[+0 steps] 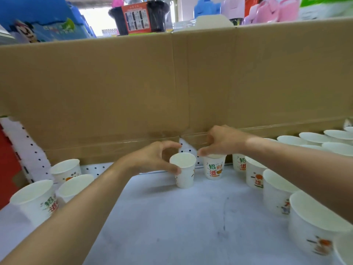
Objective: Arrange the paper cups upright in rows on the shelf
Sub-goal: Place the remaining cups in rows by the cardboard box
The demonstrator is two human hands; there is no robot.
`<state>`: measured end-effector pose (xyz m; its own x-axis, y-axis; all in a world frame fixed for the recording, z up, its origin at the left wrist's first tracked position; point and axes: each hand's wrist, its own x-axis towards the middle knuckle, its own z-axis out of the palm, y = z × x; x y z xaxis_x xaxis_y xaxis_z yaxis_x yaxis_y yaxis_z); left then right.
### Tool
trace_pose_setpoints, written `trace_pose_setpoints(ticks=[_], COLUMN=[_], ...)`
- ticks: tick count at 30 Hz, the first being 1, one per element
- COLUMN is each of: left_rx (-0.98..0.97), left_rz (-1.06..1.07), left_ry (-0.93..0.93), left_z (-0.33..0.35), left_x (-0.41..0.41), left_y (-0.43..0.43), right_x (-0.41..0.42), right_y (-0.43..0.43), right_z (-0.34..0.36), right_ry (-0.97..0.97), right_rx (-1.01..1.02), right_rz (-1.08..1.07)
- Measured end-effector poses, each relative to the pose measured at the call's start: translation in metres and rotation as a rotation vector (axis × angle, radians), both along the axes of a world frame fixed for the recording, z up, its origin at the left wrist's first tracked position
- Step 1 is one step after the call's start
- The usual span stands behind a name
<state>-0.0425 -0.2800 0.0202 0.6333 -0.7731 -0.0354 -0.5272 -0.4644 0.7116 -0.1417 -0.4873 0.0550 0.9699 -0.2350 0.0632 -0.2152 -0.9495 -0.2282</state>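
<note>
White paper cups with red and green print stand upright on the white shelf (172,217). My left hand (152,159) curls around a cup (184,172) at the middle back, thumb at its near side. My right hand (221,142) pinches the rim of the neighbouring cup (214,168) from above. Three cups (34,199) stand at the left. Several more cups (275,190) line the right side, running from the back toward the front.
A tall brown cardboard sheet (172,83) stands behind the cups. White pegboard (28,150) shows at the back left. More cups (313,138) sit at the far right. Coloured goods (137,18) fill the shelf above.
</note>
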Motion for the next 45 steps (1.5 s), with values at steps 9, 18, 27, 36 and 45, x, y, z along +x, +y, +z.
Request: trace_pose_setpoints(ticks=[9,18,27,36,45], left_rx=[-0.123,-0.215,-0.235,-0.247,-0.165], left_rz=[0.272,0.248,0.312,0.34,0.531], left_ry=[-0.118,-0.149,-0.086,-0.163,-0.649], left_z=[-0.011,-0.013,-0.026,-0.02,-0.005], left_x=[-0.02,-0.027,-0.018,-0.033,-0.058], left_y=[-0.029,-0.041,-0.061,-0.044,0.106], right_x=[-0.002,0.003,0.001,0.002,0.044], right_y=[-0.018,-0.032,-0.036,-0.016,0.138], right_z=[-0.002,-0.005,-0.006,-0.004,-0.009], right_ry=[0.063,0.045,0.0,-0.189,-0.317], right_rx=[-0.069,-0.12,-0.108,-0.326,0.109], right_rz=[0.049,0.069,0.046,0.104,0.676])
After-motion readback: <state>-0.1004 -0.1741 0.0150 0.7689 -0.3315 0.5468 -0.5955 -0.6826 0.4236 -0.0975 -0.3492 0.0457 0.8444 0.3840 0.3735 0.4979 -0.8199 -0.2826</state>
